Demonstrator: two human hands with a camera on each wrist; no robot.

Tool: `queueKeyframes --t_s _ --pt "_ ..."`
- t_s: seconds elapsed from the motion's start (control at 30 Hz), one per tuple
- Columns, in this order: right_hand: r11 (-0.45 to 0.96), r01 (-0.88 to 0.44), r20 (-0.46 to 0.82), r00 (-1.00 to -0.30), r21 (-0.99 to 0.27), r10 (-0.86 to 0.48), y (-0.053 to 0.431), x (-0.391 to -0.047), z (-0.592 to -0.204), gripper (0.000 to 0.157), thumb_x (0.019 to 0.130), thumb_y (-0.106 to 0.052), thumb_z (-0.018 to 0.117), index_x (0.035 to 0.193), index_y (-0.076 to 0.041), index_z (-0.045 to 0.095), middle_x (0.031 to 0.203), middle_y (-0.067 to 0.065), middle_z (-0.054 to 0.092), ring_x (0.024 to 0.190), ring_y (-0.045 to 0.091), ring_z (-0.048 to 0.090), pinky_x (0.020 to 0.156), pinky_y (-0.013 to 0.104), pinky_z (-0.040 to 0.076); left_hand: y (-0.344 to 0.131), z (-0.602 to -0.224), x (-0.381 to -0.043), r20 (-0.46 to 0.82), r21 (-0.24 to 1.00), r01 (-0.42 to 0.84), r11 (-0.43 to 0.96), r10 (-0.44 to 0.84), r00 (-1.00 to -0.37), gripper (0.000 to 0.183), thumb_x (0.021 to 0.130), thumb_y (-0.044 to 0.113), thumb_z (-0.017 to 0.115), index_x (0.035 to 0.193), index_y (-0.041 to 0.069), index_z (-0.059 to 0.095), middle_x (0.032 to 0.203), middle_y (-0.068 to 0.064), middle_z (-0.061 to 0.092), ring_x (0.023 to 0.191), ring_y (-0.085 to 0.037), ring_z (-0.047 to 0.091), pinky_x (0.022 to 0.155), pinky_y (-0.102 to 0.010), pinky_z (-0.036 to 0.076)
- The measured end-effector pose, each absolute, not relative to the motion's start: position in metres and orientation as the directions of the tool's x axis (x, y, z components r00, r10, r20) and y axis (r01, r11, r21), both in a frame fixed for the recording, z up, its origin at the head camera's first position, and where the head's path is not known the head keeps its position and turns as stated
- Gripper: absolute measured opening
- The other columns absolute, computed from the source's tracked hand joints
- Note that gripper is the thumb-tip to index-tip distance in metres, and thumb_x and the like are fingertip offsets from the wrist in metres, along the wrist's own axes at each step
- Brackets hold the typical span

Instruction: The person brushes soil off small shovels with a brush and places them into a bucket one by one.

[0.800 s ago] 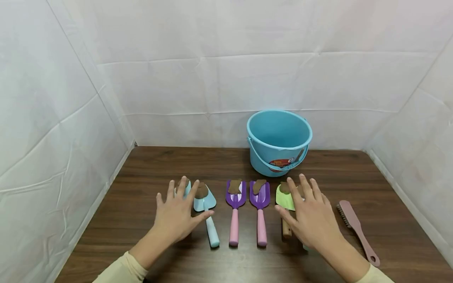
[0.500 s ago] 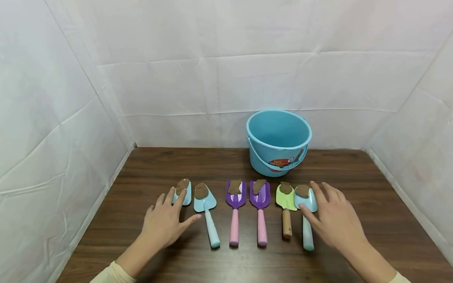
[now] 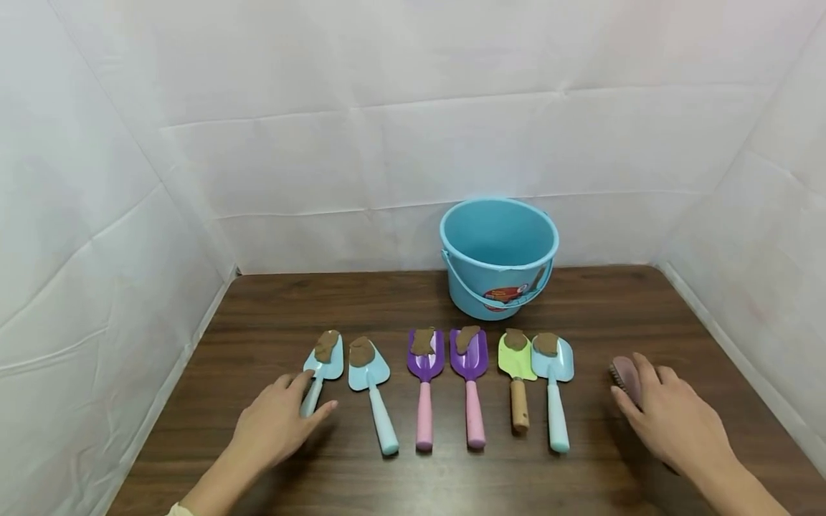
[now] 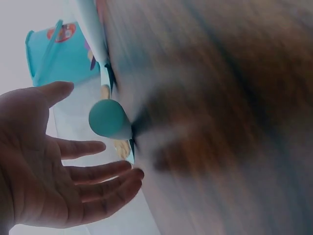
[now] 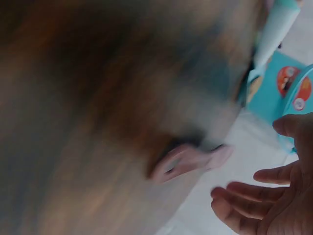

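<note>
My left hand (image 3: 274, 419) hovers at the leftmost light blue trowel (image 3: 327, 364), overlapping its handle in the head view. In the left wrist view the fingers are spread, with the trowel's handle end (image 4: 108, 119) between thumb and fingers, not gripped. Over the pink brush (image 3: 627, 380) at the far right is my right hand (image 3: 674, 419), covering most of its handle. The right wrist view shows these fingers relaxed, apart from the blurred brush (image 5: 190, 161). Each trowel blade bears a brown lump, such as the lump (image 3: 326, 346) on the leftmost.
Right of the leftmost trowel lie another light blue trowel (image 3: 374, 387), two purple trowels with pink handles (image 3: 424, 408), a green trowel (image 3: 518, 387) and a light blue one (image 3: 556, 401). Behind them stands a blue bucket (image 3: 493, 287). White cloth (image 3: 387, 143) surrounds the brown table (image 3: 310, 301).
Both hands have moved apart and outward: the left off the blades to the leftmost trowel's handle, the right from the green and blue trowels to the brush. The head view has shifted slightly.
</note>
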State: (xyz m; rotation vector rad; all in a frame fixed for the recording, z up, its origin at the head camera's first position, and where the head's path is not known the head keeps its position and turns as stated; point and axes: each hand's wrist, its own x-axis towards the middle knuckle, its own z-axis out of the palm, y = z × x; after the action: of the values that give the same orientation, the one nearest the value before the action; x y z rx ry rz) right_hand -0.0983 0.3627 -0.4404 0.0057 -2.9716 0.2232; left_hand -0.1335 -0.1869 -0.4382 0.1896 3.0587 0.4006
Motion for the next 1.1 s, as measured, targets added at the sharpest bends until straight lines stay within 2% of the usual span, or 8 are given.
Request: queueKeyframes --t_s 0.13,0.23,0.4,0.5,0.57,0.73,0.97,1.1 --pt "0.988 0.005 0.101 -0.995 -0.154 0.020 0.374 -0.099 -0.444 0.074 0.101 -0.049 0.056 0.145 0.009 0.038 0.119 0.039 0.056 0.100 0.058 0.060 0.062 0.063 0.049 -0.194 -0.440 -0.132 -0.062 0.282 0.085 0.956 0.107 -0.992 0.070 0.094 0.060 0.062 0.135 0.004 0.059 0.125 -0.021 0.063 0.104 -0.037 0.066 0.073 -0.056 0.055" --pt "0.987 0.020 0.084 -0.996 -0.158 0.034 0.381 -0.099 -0.448 0.071 0.100 -0.042 0.061 0.143 0.010 0.037 0.117 0.040 0.056 0.093 0.059 0.061 0.062 0.064 0.048 -0.197 -0.442 -0.134 -0.088 0.298 0.060 0.953 0.090 -0.992 0.065 0.093 0.059 0.064 0.130 0.006 0.061 0.113 -0.014 0.065 0.091 -0.028 0.065 0.067 -0.051 0.052" --pt "0.988 0.030 0.033 -0.999 -0.152 0.036 0.389 -0.092 -0.456 0.063 0.096 -0.029 0.066 0.129 0.019 0.042 0.107 0.040 0.059 0.088 0.057 0.062 0.064 0.062 0.049 -0.198 -0.444 -0.139 -0.103 0.329 0.049 0.943 0.087 -0.991 0.059 0.092 0.060 0.064 0.120 0.009 0.063 0.101 -0.007 0.066 0.087 -0.025 0.065 0.064 -0.049 0.051" --pt "0.991 0.000 0.035 -0.999 -0.134 0.005 0.393 -0.088 -0.460 0.051 0.094 -0.021 0.070 0.116 0.021 0.050 0.094 0.033 0.062 0.085 0.053 0.064 0.063 0.060 0.050 -0.198 -0.445 -0.140 -0.115 0.342 0.039 0.939 0.083 -0.990 0.054 0.092 0.058 0.065 0.117 0.010 0.063 0.100 -0.006 0.067 0.086 -0.026 0.065 0.063 -0.049 0.051" --pt "0.992 -0.019 0.036 -0.999 -0.128 -0.015 0.395 -0.087 -0.461 0.041 0.092 -0.017 0.071 0.107 0.017 0.054 0.087 0.025 0.064 0.082 0.049 0.065 0.063 0.059 0.050 -0.198 -0.445 -0.141 -0.127 0.349 0.031 0.937 0.080 -0.989 0.051 0.092 0.056 0.066 0.116 0.011 0.062 0.097 -0.006 0.067 0.083 -0.025 0.064 0.061 -0.047 0.049" --pt "0.992 -0.039 0.027 -0.999 -0.122 -0.036 0.398 -0.086 -0.462 0.029 0.090 -0.012 0.073 0.098 0.012 0.058 0.080 0.016 0.063 0.076 0.041 0.065 0.060 0.056 0.050 -0.195 -0.448 -0.145 -0.123 0.343 0.024 0.939 0.071 -0.990 0.044 0.091 0.052 0.068 0.111 0.013 0.061 0.091 -0.004 0.065 0.078 -0.024 0.062 0.059 -0.045 0.047" --pt "0.988 -0.084 0.134 -0.989 -0.132 -0.066 0.399 -0.087 -0.466 0.024 0.088 -0.006 0.073 0.092 0.008 0.054 0.075 0.014 0.056 0.066 0.033 0.062 0.053 0.051 0.047 -0.185 -0.455 -0.154 -0.084 0.206 0.075 0.976 0.094 -0.992 0.049 0.094 0.049 0.068 0.104 0.002 0.058 0.080 -0.008 0.060 0.067 -0.029 0.062 0.053 -0.046 0.048" --pt "0.983 -0.112 0.206 -0.975 -0.145 -0.081 0.397 -0.090 -0.470 0.026 0.085 0.001 0.071 0.092 0.010 0.047 0.076 0.020 0.052 0.062 0.036 0.059 0.049 0.050 0.046 -0.183 -0.460 -0.155 -0.019 0.165 0.104 0.981 0.108 -0.994 0.037 0.097 0.038 0.068 0.096 0.003 0.056 0.078 -0.009 0.060 0.066 -0.033 0.064 0.051 -0.048 0.049"
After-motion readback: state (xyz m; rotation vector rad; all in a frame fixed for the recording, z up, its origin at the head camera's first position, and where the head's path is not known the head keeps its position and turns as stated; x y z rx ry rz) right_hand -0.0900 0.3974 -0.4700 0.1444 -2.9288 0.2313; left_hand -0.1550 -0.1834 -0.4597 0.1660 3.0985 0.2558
